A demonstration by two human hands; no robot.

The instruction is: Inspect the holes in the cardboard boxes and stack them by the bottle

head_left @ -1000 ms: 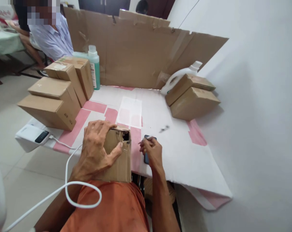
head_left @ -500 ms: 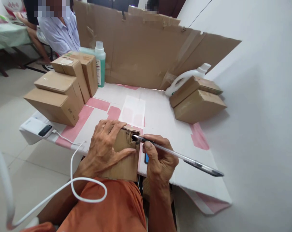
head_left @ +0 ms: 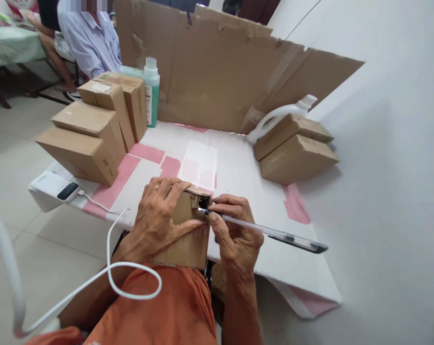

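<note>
Carton (head_left: 188, 247) looks light but weak at its torn one-o'clock corner (head_left: 196, 202), best held at nine o'clock, where the half-spread left hand (head_left: 154, 223) clasps it; right hand (head_left: 240, 239) pinches pen (head_left: 279, 234).

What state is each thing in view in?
Held box: torn open near corner
Pen: tip bare, at the tear
Left hand: spread on Held box
Right hand: holding Pen
Power bank: cable plugged in
Teal bottle: upright, capped
White jug: capped, partly hidden
Left box group: closed
Right box pair: closed
Cardboard panel: standing
</note>
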